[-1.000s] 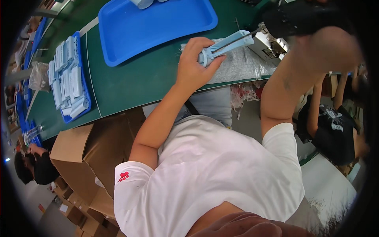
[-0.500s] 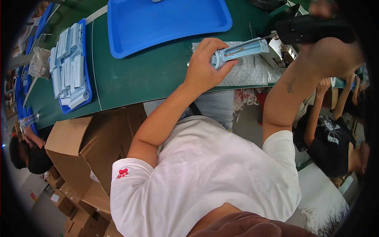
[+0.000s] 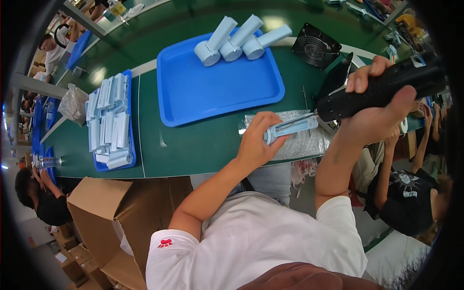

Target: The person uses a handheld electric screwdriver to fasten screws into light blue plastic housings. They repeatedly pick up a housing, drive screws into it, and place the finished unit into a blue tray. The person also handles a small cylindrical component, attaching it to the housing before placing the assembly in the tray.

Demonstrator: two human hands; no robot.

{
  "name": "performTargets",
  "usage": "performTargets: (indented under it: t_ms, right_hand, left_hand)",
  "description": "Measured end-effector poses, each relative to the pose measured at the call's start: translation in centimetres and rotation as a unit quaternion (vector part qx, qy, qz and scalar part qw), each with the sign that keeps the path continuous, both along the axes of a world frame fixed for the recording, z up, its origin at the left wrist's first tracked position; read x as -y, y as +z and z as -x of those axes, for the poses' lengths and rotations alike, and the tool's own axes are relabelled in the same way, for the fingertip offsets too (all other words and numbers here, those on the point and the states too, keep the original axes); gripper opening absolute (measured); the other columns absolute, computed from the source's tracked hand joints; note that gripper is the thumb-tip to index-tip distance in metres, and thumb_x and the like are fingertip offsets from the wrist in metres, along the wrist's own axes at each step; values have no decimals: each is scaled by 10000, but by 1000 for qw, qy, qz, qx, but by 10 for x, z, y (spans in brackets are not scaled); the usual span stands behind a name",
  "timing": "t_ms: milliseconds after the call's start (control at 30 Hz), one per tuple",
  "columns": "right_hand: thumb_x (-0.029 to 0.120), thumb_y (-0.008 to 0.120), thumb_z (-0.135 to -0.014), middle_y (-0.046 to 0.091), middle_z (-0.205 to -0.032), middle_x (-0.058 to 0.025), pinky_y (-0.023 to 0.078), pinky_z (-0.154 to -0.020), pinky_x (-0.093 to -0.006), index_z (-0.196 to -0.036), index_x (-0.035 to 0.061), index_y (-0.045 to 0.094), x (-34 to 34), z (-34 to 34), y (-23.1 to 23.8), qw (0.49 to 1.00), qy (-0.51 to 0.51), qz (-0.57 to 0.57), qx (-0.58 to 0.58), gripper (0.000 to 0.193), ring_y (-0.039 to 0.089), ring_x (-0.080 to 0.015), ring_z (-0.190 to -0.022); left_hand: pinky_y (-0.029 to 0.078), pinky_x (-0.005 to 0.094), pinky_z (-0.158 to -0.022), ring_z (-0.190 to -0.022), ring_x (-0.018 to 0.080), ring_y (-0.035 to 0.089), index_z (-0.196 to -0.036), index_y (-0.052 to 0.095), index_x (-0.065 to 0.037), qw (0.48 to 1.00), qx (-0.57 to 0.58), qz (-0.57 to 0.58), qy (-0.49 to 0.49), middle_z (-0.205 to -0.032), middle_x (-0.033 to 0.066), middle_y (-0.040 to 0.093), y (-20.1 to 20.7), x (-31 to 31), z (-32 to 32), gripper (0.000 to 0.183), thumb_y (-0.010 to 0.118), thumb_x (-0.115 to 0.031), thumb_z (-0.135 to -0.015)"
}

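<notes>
My left hand [image 3: 256, 145] is closed around the round end of a light blue plastic housing [image 3: 300, 126]. Its open, hollow side shows, with a thin metallic strip or wire inside. My right hand [image 3: 377, 123] grips a thick black electric screwdriver [image 3: 345, 102], thumb and fingers wrapped about its body. The screwdriver's slim bit reaches left into the hollow of the housing; whether it touches a screw I cannot tell. Under the housing lies a sheet of clear bubble wrap [image 3: 309, 145] on the green table [image 3: 193, 150].
A blue tray [image 3: 220, 104] has three light blue housings [image 3: 232, 48] at its far edge. Left of it, a smaller blue tray [image 3: 133, 145] is piled with light blue parts [image 3: 108, 121]. A black fan [image 3: 315, 46] sits far right; a cardboard box [image 3: 104, 198] stands below. Other people work at both sides.
The view has shifted, so the table, trays and hands sit lower and the far housings and fan show. My hands keep the same hold, the bit still inside the housing.
</notes>
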State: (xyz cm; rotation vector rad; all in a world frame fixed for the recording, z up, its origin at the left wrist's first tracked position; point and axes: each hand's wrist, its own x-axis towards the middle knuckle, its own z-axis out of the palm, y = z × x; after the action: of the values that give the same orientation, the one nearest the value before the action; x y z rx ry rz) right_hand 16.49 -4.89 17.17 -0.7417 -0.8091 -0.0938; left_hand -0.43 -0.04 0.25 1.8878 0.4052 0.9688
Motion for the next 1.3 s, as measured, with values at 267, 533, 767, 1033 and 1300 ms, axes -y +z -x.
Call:
performTargets:
  t_ms: [267, 533, 767, 1033, 1300]
  right_hand:
    - [493, 585, -1034, 574, -1020, -172, 505, -631, -361, -1517, 98, 341, 10, 2, 9, 996, 70, 19, 45, 670, 568, -206, -706]
    - [348, 591, -1064, 613, -860, -69, 483, -503, -269, -1174, 43, 547, 49, -37, 40, 976, -143, 65, 150, 327, 568, -131, -581]
    - [193, 673, -1039, 620, -827, -28, 466, -509, -226, -1253, 47, 569, 45, -66, 47, 952, -208, 73, 213, 279, 570, -86, -591]
    - [326, 606, -1067, 610, -822, -55, 479, -518, -245, -1167, 22, 552, 53, -47, 36, 959, -235, 109, 114, 325, 555, -115, -569]
    - [475, 529, -1032, 601, -882, -100, 475, -587, -300, -1105, 13, 576, 54, -48, 23, 996, 31, 69, 37, 470, 545, -170, -641]
  left_hand:
    - [518, 371, -883, -998, 308, 657, -1109, 632, -14, 999, -18, -22, 40, -1118, 150, 661, -5, -2, -5, 409, 865, -64, -778]
    - [518, 395, -851, -986, 335, 652, -1096, 653, -13, 999, -21, -1, 32, -1104, 157, 657, -8, 2, -7, 374, 850, -91, -788]
    - [500, 329, -873, -981, 235, 642, -1118, 639, -23, 999, -30, -6, 32, -1113, 113, 661, -7, 3, -7, 376, 847, -79, -809]
    - [505, 349, -871, -992, 263, 645, -1101, 645, -22, 999, -34, 10, 27, -1116, 120, 662, -6, 2, -7, 368, 844, -78, -797]
    - [531, 384, -837, -972, 317, 661, -1084, 660, -26, 999, -13, 0, 32, -1095, 146, 665, -8, 0, -7, 390, 877, -121, -775]
